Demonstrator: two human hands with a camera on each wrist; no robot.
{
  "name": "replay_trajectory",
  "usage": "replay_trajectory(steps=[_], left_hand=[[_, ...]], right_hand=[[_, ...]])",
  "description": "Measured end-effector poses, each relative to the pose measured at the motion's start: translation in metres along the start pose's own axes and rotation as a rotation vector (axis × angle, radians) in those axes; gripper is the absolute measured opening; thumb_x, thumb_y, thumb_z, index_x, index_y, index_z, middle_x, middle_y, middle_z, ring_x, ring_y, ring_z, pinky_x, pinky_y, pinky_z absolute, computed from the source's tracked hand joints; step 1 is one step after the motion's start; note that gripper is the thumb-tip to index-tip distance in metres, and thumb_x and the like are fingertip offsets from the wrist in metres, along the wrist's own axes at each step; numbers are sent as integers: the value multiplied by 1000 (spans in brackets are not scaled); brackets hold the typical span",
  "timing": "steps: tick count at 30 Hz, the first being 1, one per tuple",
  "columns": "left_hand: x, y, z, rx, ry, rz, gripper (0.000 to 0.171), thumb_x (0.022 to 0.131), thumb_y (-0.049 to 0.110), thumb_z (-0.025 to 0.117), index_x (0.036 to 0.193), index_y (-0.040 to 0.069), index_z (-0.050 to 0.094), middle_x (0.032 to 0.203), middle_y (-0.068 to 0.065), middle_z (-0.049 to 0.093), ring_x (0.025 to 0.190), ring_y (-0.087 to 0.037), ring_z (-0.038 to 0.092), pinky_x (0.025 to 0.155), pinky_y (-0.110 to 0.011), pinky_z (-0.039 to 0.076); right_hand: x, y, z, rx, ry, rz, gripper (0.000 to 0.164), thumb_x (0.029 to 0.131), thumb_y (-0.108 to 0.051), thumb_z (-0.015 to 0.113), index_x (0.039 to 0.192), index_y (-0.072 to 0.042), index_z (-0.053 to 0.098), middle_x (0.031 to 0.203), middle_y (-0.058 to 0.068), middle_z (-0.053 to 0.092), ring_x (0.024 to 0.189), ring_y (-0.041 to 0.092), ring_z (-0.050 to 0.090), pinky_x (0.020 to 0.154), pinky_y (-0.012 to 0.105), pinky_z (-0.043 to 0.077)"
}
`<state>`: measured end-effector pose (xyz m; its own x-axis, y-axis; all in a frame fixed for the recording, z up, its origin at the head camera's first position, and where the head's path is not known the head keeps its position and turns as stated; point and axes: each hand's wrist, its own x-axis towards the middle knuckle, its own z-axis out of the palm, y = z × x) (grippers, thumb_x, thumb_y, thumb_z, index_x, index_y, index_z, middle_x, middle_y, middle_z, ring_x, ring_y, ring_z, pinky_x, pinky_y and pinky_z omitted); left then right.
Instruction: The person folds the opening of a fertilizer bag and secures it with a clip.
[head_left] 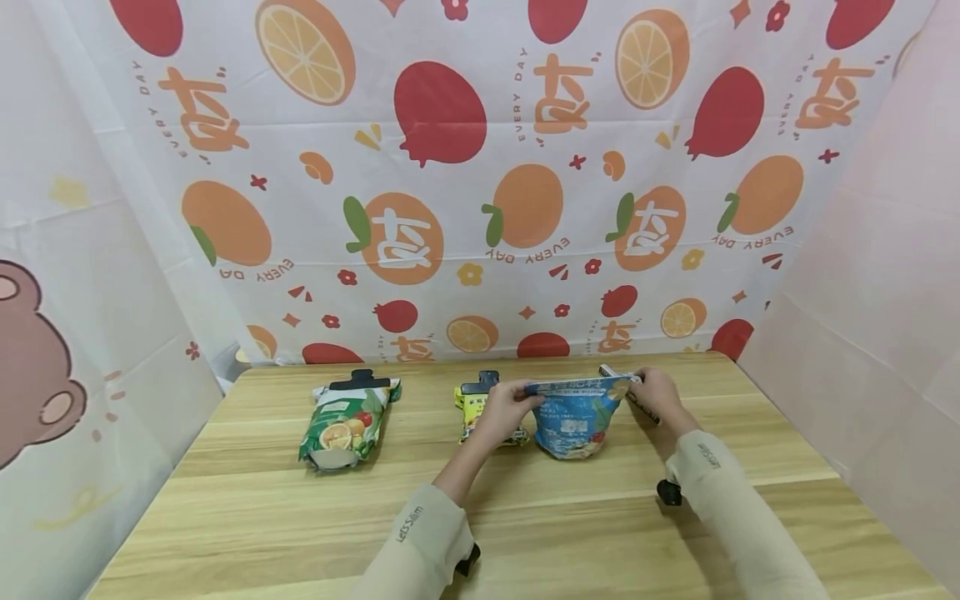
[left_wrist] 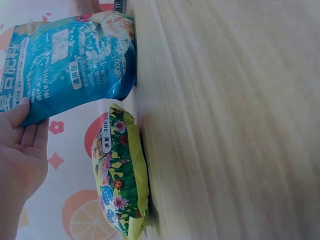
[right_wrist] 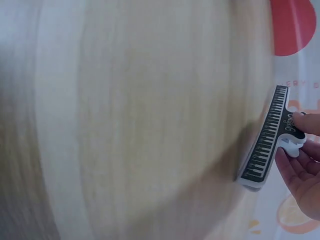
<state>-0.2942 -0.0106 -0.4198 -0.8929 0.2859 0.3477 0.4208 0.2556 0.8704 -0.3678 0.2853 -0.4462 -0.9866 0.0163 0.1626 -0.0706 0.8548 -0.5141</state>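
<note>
A blue fertilizer bag [head_left: 573, 425] stands upright on the wooden table, its top edge stretched flat. My left hand [head_left: 504, 408] pinches the top left corner of the bag, thumb in front and fingers behind in the left wrist view. Close by the bag's top right corner, my right hand [head_left: 660, 396] grips a long bag clip [right_wrist: 265, 137] by its handles. The clip has a piano-key pattern in black and white. In the right wrist view its jaws look closed, with nothing between them. The head view shows it slanting partly behind the right hand.
Just left of the blue bag lies a yellow flower-printed bag [left_wrist: 120, 175] with a black clip [head_left: 480, 383] on top, partly covered by the left hand. Farther left is a green-and-white bag [head_left: 345, 425], also clipped in black. A fruit-print curtain [head_left: 480, 283] hangs behind the table [head_left: 262, 500].
</note>
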Motion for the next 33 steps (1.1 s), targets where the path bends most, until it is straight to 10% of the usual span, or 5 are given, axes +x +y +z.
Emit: replay_trajectory(steps=[33], left_hand=[[-4, 6, -1, -12, 3, 3, 16, 87, 3, 61, 102, -1, 67, 92, -12, 67, 87, -21, 64, 71, -27, 52]], right_hand=[[-42, -105, -91, 48, 133, -412, 25, 86, -5, 64, 109, 5, 62, 94, 18, 60, 84, 34, 61, 66, 44, 50]])
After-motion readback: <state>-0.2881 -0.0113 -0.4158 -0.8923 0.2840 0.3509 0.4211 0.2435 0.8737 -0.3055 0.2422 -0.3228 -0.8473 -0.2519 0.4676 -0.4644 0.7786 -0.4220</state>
